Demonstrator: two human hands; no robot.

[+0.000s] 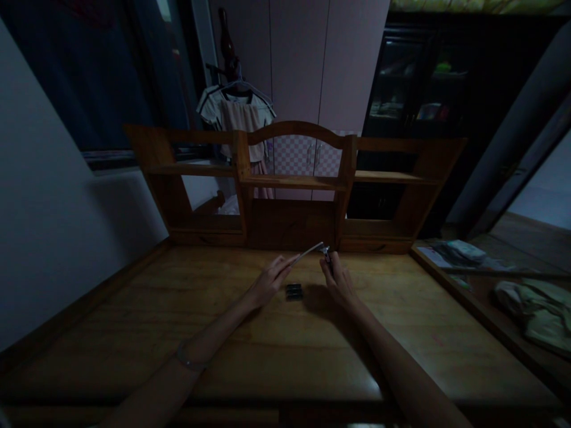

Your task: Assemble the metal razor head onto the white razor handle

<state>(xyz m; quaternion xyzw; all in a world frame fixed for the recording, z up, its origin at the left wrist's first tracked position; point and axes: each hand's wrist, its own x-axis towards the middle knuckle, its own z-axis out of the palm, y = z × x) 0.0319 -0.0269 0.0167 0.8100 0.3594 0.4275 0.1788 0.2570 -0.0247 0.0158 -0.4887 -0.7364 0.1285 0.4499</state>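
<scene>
Head view: above a wooden desk [285,356], the fingers of my left hand [269,280] pinched a thin pale stick [306,254], which slanted up and to the right. My right hand [339,282] was curled around a small tool [326,250] with a shiny metal head. The stick's far end reached just beside that head; I could not tell whether they touched. Three small black pieces [294,291] lay in a row on the desk, between my forearms. A wooden shelf [294,182] stood at the back.
</scene>
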